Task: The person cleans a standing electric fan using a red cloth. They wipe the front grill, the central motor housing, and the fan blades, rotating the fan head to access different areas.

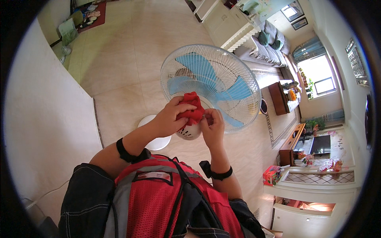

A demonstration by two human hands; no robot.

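Observation:
A standing electric fan with blue blades (205,68) faces away from me behind its wire guard (178,53). The back of its white motor housing (189,133), with dark vent slots, is under my hands. My left hand (170,114) grips a bunched red cloth (193,110) over the upper part of the housing, and the cloth hides that part. Close by on the right, my right hand (213,126) has thumb and fingers bent together at the cloth's edge. What lies between those fingertips is too small to tell. The fan's round white base (159,142) rests on the floor.
A white wall (53,119) runs along the left. Shoes sit on a red mat (96,17) at the far left. To the right are a sofa (268,50), a brown table (278,98), a bin (263,106) and a colourful box (271,175). A cable (49,192) trails at lower left.

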